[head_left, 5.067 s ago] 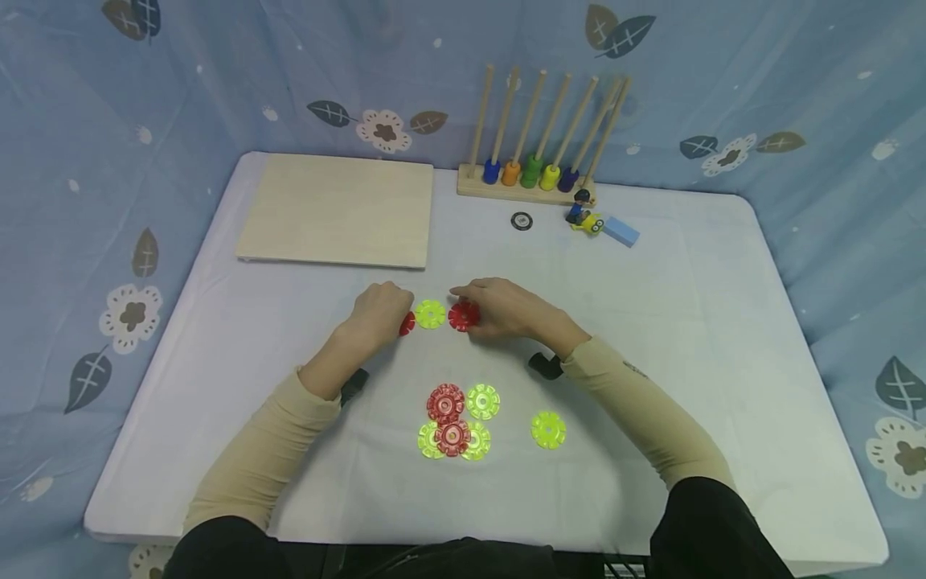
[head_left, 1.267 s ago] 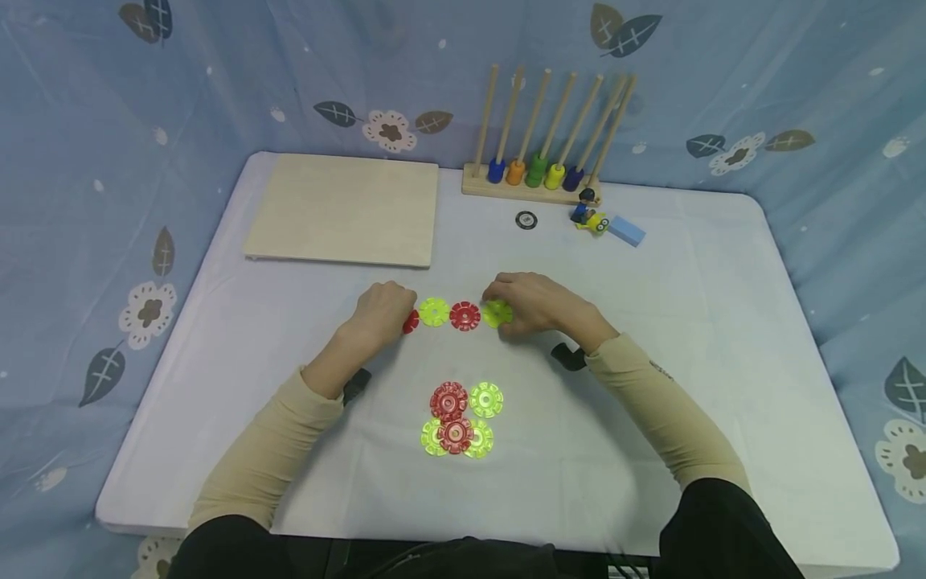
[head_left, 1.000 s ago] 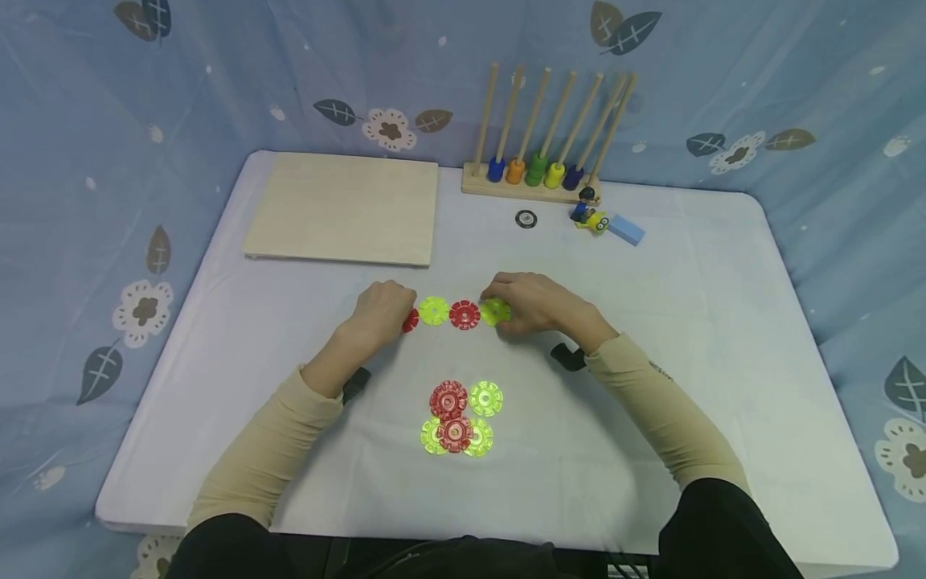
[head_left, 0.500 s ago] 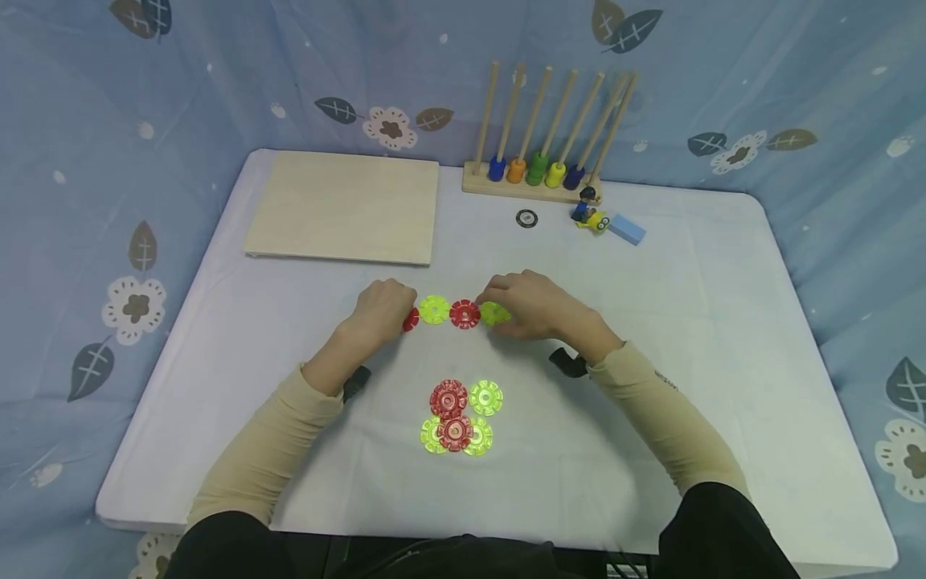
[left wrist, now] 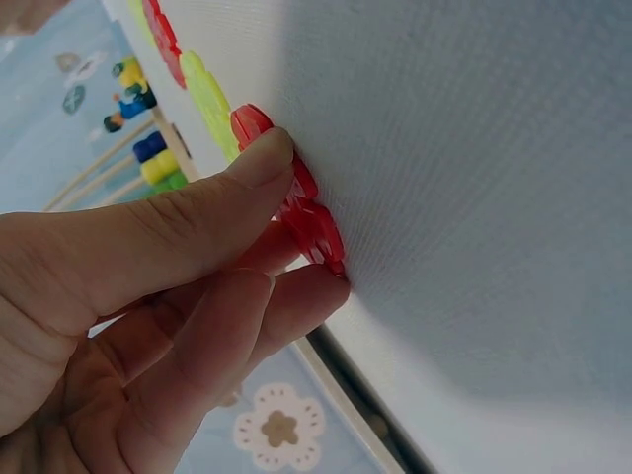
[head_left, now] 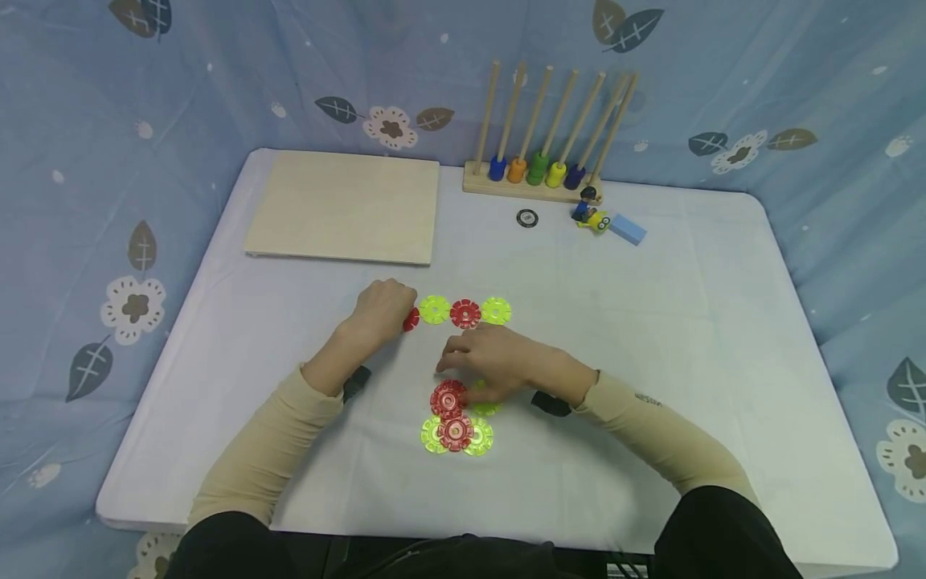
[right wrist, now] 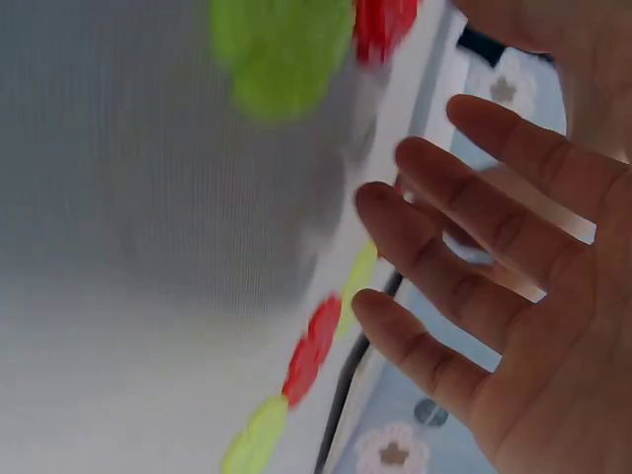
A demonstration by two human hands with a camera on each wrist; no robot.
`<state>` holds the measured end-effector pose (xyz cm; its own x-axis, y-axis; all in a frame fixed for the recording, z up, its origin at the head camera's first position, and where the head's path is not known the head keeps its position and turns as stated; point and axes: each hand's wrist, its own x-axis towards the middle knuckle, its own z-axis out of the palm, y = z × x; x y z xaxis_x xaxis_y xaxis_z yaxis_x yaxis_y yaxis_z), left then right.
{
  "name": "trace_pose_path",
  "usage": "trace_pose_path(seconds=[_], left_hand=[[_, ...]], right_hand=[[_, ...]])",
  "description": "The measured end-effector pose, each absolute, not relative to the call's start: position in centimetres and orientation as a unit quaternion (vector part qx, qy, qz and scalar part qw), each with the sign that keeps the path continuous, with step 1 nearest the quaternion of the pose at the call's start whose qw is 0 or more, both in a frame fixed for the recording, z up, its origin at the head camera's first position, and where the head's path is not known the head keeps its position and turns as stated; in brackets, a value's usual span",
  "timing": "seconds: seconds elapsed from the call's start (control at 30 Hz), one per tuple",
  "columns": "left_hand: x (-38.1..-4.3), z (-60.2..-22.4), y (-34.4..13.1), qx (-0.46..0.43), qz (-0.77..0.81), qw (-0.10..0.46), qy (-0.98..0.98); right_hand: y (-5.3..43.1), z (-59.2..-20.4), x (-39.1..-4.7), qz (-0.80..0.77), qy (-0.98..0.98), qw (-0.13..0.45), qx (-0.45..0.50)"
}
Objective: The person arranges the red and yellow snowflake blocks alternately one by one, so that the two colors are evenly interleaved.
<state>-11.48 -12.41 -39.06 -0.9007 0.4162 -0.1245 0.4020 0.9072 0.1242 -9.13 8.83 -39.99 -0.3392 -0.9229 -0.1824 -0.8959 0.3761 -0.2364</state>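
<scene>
My left hand [head_left: 381, 312] pinches a red notched, flower-shaped plastic disc [left wrist: 314, 227] between thumb and fingers, at the left end of a row lying on the white tabletop. Rightward from it run a yellow-green disc [head_left: 434, 310], a red disc [head_left: 465, 314] and another yellow-green disc [head_left: 496, 310]. Below the row, my right hand [head_left: 499, 362] hovers over the loose discs, its fingers spread and holding nothing. Its thumb overlaps a yellow-green disc [head_left: 486, 409] beside a red one [head_left: 448, 398]. Nearer me, a red disc [head_left: 456, 433] lies on top of yellow-green ones [head_left: 432, 435].
A flat wooden board [head_left: 343, 207] lies at the back left. At the back stands a wooden peg rack [head_left: 531, 191] with coloured beads. In front of it are a black round token [head_left: 527, 218], small toy figures [head_left: 595, 221] and a blue block [head_left: 628, 229].
My right hand has let go of the yellow-green disc at the row's right end and moved down and left to the loose discs. That disc joined the row earlier. My left hand has stayed put.
</scene>
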Motion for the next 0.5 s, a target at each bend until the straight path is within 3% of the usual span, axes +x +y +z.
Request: trace_pose_path(seconds=[0.5], left_hand=[[-11.4,-39.1,-12.4,0.205,0.041,0.082,0.974]], right_hand=[[7.3,-40.6,-6.9,0.010,0.785,0.129,-0.606]])
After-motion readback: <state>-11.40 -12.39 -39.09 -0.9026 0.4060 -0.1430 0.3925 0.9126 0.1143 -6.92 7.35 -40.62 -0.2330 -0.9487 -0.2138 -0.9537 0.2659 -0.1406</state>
